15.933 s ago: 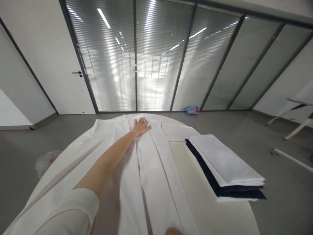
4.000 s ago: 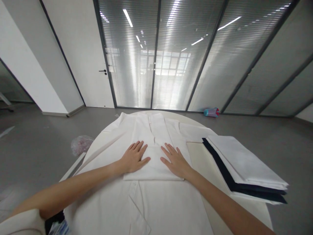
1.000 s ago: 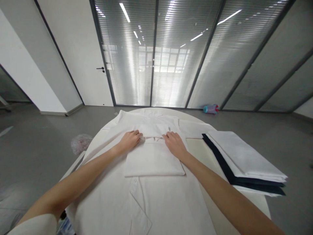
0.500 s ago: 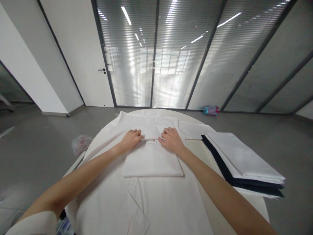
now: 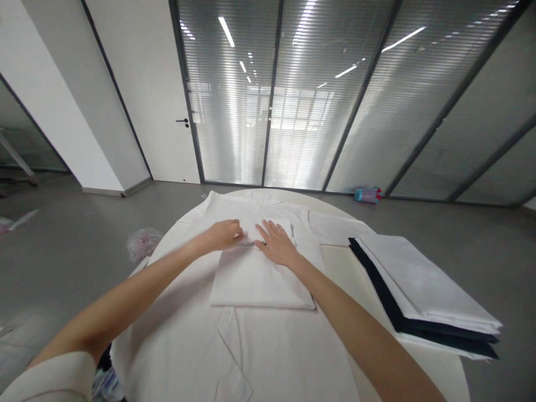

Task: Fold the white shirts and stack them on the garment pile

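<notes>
Uncurling since half a second ago, the right hand (image 5: 276, 243) is now spreading its fingers flat, palm down on the cloth, and is sitting closer to its partner. The left hand (image 5: 226, 234) is staying curled beside it, thumb near the fingertips; from where I'm standing, I cannot tell whether it is pinching any cloth. The two hands are resting near each other without touching.

Beneath them, the white garment (image 5: 288, 352) is lying spread over the round tabletop (image 5: 444, 371), and a folded section (image 5: 259, 285) is sitting across its middle, its straight edge facing the person. Off to the right, folded white cloth (image 5: 422, 279) is lying on dark cloth (image 5: 444, 330), a corner of that pile overhanging the rim.

To my eye, the person is arranging and flattening the far side of that folded section. Judging by the small ripples around the fingers, the next move is calling for light, even pressure outward, without dragging the layers underneath.
</notes>
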`<state>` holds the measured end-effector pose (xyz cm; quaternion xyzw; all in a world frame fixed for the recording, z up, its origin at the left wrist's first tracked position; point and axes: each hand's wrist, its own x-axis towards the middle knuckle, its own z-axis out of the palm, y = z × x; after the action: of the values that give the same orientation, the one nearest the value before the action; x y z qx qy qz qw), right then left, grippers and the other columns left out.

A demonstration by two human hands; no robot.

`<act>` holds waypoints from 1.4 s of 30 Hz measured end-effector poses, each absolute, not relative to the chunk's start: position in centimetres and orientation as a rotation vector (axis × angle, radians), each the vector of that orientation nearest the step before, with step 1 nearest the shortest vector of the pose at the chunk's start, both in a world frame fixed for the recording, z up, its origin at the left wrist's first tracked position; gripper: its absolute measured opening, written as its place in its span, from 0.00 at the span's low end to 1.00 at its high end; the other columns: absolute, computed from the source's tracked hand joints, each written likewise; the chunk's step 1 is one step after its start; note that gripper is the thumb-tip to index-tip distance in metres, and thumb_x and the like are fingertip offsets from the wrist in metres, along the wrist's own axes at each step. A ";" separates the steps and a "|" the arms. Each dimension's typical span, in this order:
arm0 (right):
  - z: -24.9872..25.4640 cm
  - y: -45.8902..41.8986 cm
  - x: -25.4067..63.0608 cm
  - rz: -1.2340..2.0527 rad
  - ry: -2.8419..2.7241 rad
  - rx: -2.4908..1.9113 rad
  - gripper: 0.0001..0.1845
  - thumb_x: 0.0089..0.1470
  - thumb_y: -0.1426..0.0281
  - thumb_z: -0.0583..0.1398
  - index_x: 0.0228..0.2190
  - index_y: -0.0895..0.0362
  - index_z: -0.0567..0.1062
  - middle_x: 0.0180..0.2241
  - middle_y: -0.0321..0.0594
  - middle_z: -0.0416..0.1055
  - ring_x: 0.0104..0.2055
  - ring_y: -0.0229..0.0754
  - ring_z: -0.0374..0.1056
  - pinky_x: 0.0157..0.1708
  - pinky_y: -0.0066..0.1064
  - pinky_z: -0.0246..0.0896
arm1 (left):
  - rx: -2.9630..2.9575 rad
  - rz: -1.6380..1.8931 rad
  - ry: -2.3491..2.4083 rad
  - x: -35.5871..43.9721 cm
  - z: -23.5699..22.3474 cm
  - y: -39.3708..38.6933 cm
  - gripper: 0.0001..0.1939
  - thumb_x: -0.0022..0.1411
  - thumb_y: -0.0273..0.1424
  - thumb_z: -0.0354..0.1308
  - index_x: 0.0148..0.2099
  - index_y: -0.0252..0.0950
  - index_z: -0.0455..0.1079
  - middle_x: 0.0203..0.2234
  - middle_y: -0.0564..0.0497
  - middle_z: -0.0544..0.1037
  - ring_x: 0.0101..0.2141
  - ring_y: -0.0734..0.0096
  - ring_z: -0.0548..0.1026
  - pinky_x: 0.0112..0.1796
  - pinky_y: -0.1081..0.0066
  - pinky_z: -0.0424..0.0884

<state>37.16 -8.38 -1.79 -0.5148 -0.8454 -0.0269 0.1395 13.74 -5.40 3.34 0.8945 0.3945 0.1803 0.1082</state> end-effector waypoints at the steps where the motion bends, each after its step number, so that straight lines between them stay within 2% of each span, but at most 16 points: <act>1: -1.7 -8.4 37.1 -0.077 -2.444 -1.491 0.36 0.66 0.50 0.44 0.67 0.57 0.55 0.69 0.50 0.44 0.71 0.53 0.37 0.67 0.49 0.34 | 2.570 0.630 1.175 14.3 3.2 -4.8 0.14 0.65 0.40 0.53 0.39 0.39 0.77 0.38 0.43 0.77 0.41 0.58 0.75 0.46 0.63 0.69; 4: -1.5 -8.5 37.0 -0.063 -2.444 -1.495 0.36 0.66 0.51 0.43 0.67 0.59 0.55 0.69 0.51 0.44 0.71 0.53 0.37 0.67 0.50 0.34 | 2.432 0.826 1.131 15.9 1.8 -3.3 0.19 0.64 0.45 0.54 0.50 0.41 0.74 0.46 0.41 0.77 0.51 0.55 0.72 0.53 0.58 0.64; 8: -1.7 -9.0 37.7 -0.038 -2.485 -1.460 0.37 0.66 0.50 0.42 0.67 0.60 0.54 0.69 0.50 0.44 0.71 0.53 0.39 0.67 0.50 0.34 | 2.518 0.646 1.069 16.2 -0.9 -2.8 0.28 0.60 0.51 0.57 0.58 0.44 0.69 0.54 0.42 0.74 0.59 0.53 0.65 0.59 0.53 0.55; 13: -1.9 -9.8 39.2 0.014 -2.481 -1.468 0.36 0.66 0.51 0.44 0.66 0.60 0.55 0.68 0.51 0.47 0.70 0.53 0.43 0.67 0.50 0.35 | 2.663 0.507 0.948 14.4 -0.3 -2.9 0.32 0.60 0.54 0.54 0.62 0.45 0.65 0.61 0.43 0.67 0.63 0.56 0.59 0.59 0.59 0.55; 16: -1.2 -11.1 40.2 0.014 -2.459 -1.466 0.34 0.65 0.54 0.49 0.64 0.60 0.59 0.67 0.53 0.52 0.69 0.55 0.45 0.66 0.48 0.41 | 2.681 0.608 0.969 12.7 0.9 -4.3 0.27 0.60 0.51 0.58 0.57 0.43 0.69 0.55 0.42 0.71 0.58 0.56 0.66 0.56 0.60 0.61; 18: -0.3 -12.6 41.1 -0.026 -2.353 -1.538 0.30 0.63 0.57 0.52 0.60 0.60 0.64 0.62 0.56 0.59 0.65 0.56 0.53 0.62 0.47 0.50 | 2.592 0.723 1.172 11.4 1.2 -6.0 0.22 0.62 0.47 0.57 0.53 0.39 0.71 0.46 0.42 0.74 0.48 0.59 0.72 0.51 0.60 0.66; 21: 1.1 -16.2 42.6 0.084 -2.099 -1.753 0.21 0.62 0.61 0.54 0.52 0.60 0.68 0.44 0.52 0.73 0.48 0.52 0.69 0.48 0.42 0.62 | 2.230 0.679 1.409 9.4 0.9 -9.5 0.21 0.64 0.46 0.53 0.50 0.36 0.67 0.28 0.51 0.73 0.29 0.68 0.72 0.36 0.66 0.70; 23: 1.6 -18.8 43.5 0.375 -1.998 -1.832 0.18 0.62 0.61 0.53 0.48 0.58 0.68 0.30 0.41 0.72 0.33 0.46 0.70 0.36 0.37 0.62 | 1.958 0.534 1.343 8.3 1.0 -12.0 0.24 0.63 0.48 0.53 0.53 0.36 0.64 0.21 0.57 0.69 0.22 0.72 0.68 0.27 0.71 0.67; 25: 1.7 -21.3 44.1 0.696 -1.925 -1.821 0.17 0.61 0.59 0.52 0.47 0.56 0.66 0.21 0.32 0.67 0.25 0.42 0.66 0.29 0.33 0.58 | 1.740 0.408 1.219 7.4 1.6 -14.3 0.28 0.63 0.49 0.54 0.59 0.39 0.58 0.20 0.59 0.69 0.21 0.74 0.68 0.23 0.75 0.63; 29: 0.9 -24.4 44.2 0.992 -1.719 -1.703 0.21 0.56 0.57 0.55 0.47 0.55 0.66 0.22 0.29 0.64 0.22 0.38 0.62 0.25 0.30 0.54 | 1.450 0.296 1.059 6.8 3.2 -17.6 0.37 0.61 0.46 0.60 0.67 0.46 0.48 0.27 0.57 0.72 0.23 0.73 0.75 0.20 0.77 0.64; 31: 0.4 -25.1 44.0 1.051 -1.582 -1.642 0.24 0.53 0.55 0.56 0.47 0.56 0.65 0.23 0.29 0.63 0.22 0.37 0.60 0.23 0.29 0.53 | 1.362 0.330 1.012 6.9 3.5 -18.6 0.39 0.60 0.43 0.63 0.67 0.48 0.49 0.29 0.57 0.72 0.22 0.73 0.76 0.18 0.79 0.63; 33: 0.0 -25.4 43.7 1.101 -1.461 -1.608 0.28 0.51 0.52 0.57 0.48 0.56 0.65 0.24 0.29 0.63 0.21 0.36 0.60 0.22 0.29 0.52 | 1.293 0.348 0.978 7.0 3.2 -19.1 0.39 0.59 0.42 0.64 0.68 0.48 0.51 0.28 0.57 0.72 0.23 0.69 0.78 0.16 0.80 0.62; 35: -0.2 -25.6 43.5 1.129 -1.403 -1.603 0.30 0.51 0.52 0.58 0.50 0.56 0.64 0.25 0.29 0.64 0.20 0.36 0.61 0.21 0.29 0.53 | 1.252 0.341 0.953 7.0 2.6 -19.5 0.38 0.58 0.42 0.65 0.67 0.44 0.56 0.26 0.55 0.73 0.29 0.61 0.81 0.19 0.77 0.68; 37: -0.5 -25.8 43.4 1.098 -1.407 -1.602 0.28 0.50 0.54 0.58 0.49 0.55 0.66 0.25 0.29 0.64 0.20 0.35 0.60 0.22 0.29 0.53 | 1.240 0.342 0.946 6.9 1.8 -19.8 0.36 0.56 0.41 0.67 0.64 0.39 0.63 0.25 0.52 0.76 0.35 0.57 0.82 0.27 0.71 0.76; 39: -0.7 -26.1 43.4 1.014 -1.450 -1.586 0.23 0.50 0.57 0.59 0.45 0.55 0.68 0.23 0.28 0.62 0.22 0.36 0.60 0.23 0.29 0.54 | 1.257 0.352 0.949 6.7 0.9 -20.0 0.33 0.56 0.42 0.68 0.61 0.36 0.68 0.28 0.49 0.80 0.37 0.59 0.81 0.35 0.67 0.78; 42: -1.1 -26.6 43.6 0.909 -1.519 -1.571 0.18 0.49 0.62 0.59 0.42 0.56 0.71 0.23 0.29 0.61 0.24 0.37 0.62 0.27 0.29 0.57 | 1.349 0.352 0.922 6.3 -0.4 -20.2 0.30 0.56 0.44 0.66 0.58 0.35 0.72 0.33 0.45 0.83 0.33 0.67 0.80 0.38 0.67 0.77</act>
<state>43.55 -26.59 -1.05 -0.6146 -0.5943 0.3555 0.3778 6.27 -20.23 -0.38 0.5987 0.4092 0.1564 0.6706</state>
